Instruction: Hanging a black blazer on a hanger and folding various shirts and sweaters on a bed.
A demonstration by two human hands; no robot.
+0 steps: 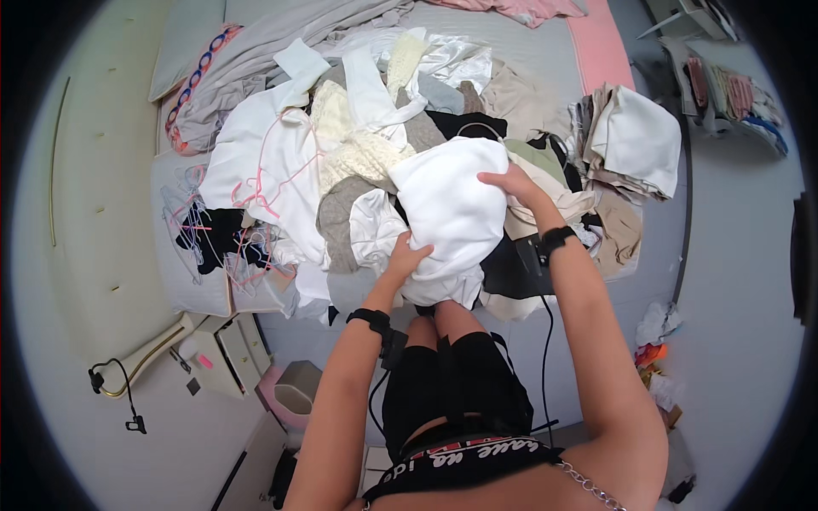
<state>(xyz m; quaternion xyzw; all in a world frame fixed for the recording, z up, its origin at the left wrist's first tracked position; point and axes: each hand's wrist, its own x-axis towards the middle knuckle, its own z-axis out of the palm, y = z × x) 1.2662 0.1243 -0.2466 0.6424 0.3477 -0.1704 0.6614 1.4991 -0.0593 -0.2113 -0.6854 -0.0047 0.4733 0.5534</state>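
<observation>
A folded white garment [452, 204] lies between my hands at the front of a clothes heap on the bed. My right hand [515, 186] grips its right edge, thumb on top and the other fingers hidden beneath the cloth. At its lower left edge, my left hand [407, 259] pinches the fabric, with some fingers out of sight. A crumpled white satin piece [376, 232] sits just left of it, beside a grey knit garment [336, 223]. Under and around these spread a cream cable-knit sweater [362, 155] and a white garment [256, 162].
Pink hangers [266, 192] lie on the heap's left, near a tangle of more hangers [192, 223]. A stack of folded clothes [635, 140] stands at the bed's right edge. A nightstand [234, 353] and a bin [298, 387] are at lower left. A black cable [548, 341] hangs by my right arm.
</observation>
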